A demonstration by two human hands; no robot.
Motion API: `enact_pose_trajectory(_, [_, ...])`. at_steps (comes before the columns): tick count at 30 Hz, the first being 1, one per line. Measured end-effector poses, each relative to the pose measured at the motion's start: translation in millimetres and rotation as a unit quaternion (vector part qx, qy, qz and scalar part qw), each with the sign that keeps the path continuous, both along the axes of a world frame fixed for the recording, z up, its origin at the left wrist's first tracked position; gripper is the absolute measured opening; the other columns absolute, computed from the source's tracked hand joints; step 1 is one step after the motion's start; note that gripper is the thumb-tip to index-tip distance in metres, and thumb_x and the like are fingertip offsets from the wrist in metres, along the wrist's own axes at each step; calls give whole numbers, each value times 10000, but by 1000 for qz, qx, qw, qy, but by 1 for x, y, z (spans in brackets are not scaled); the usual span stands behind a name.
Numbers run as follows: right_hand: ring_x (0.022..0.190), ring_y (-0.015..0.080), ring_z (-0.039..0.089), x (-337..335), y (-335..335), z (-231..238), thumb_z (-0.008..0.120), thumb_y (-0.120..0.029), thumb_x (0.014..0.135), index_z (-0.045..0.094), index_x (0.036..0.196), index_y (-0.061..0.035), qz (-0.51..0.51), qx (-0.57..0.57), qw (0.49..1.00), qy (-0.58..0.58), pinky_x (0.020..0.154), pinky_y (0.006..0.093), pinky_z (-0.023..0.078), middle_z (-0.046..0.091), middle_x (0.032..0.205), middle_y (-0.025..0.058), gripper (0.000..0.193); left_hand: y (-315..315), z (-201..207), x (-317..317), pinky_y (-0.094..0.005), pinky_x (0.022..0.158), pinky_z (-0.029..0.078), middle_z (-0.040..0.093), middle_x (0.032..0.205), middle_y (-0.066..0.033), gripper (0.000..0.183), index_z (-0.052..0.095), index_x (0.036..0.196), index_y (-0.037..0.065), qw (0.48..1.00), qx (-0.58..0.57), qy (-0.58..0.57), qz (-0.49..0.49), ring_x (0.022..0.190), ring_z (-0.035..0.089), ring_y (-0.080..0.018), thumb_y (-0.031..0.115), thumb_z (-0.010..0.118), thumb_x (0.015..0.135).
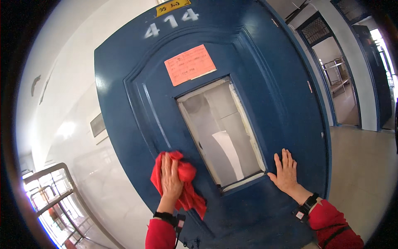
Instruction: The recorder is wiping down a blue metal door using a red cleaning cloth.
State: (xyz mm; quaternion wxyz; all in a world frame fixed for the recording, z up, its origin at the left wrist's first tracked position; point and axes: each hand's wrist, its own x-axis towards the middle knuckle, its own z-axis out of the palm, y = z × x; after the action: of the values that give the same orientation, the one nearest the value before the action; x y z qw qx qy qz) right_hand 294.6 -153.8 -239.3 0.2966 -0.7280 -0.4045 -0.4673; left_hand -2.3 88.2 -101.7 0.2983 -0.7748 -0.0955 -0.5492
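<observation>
A dark blue door [265, 108] with moulded panels fills the middle of the view. My left hand [170, 178] holds a bunched red cloth [190, 195] against the door, left of its small window. The cloth sticks out on both sides of my fingers, and one corner hangs down. My right hand [286, 172] is open, fingers spread on the blue surface by the window's lower right corner. The window pane [207, 120] looks hazy and has rough whitish edging. A pale curved strip [229, 155] shows in the pane.
An orange paper notice [190, 64] is stuck above the window, with a yellow plate [173, 6] at the door's top. At lower left stands a metal bed frame [68, 178]. A white wall [74, 133] is on the left; at right, a tiled floor [360, 166] leads to open doorways [338, 79].
</observation>
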Motion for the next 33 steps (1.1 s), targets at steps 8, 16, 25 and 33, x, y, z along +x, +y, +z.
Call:
enact_pose_trajectory(8, [1282, 438, 217, -3, 0, 2, 655, -367, 764, 309, 1346, -12, -1, 1, 1000, 2, 938, 551, 273, 204, 1391, 295, 765, 17, 25, -40, -467, 1082, 243, 280, 1408, -225, 596, 444, 1218, 10, 998, 22, 47, 40, 1308, 255, -410, -61, 570, 640])
enact_pose_trajectory(16, [1272, 451, 225, -3, -5, 2, 654, -348, 770, 309, 1340, 5, 4, 0, 1000, -3, 938, 555, 276, 220, 1377, 309, 754, 16, 96, -20, -509, 1037, 246, 225, 1444, -176, 729, 274, 1369, 69, 959, -123, -236, 98, 1331, 215, -370, 122, 607, 722])
enact_pose_trajectory(25, [1113, 318, 422, -25, -30, 86, 657, -190, 721, 448, 1189, -27, 67, -36, 989, -130, 869, 437, 344, 443, 1190, 167, 538, -4, 46, -2, -497, 1056, 227, 154, 1470, -133, 854, 302, 1336, 70, 975, -98, -171, 105, 1364, 127, -345, 92, 747, 608])
enact_pose_trajectory(33, [1136, 294, 426, -86, 36, 277, 659, -255, 740, 454, 1200, -15, 131, 97, 930, -330, 873, 413, 357, 437, 1228, 157, 557, -2, 44, -5, -484, 1061, 232, 141, 1473, -129, 857, 298, 1342, 75, 972, -115, -142, 146, 1363, 130, -336, 135, 757, 621])
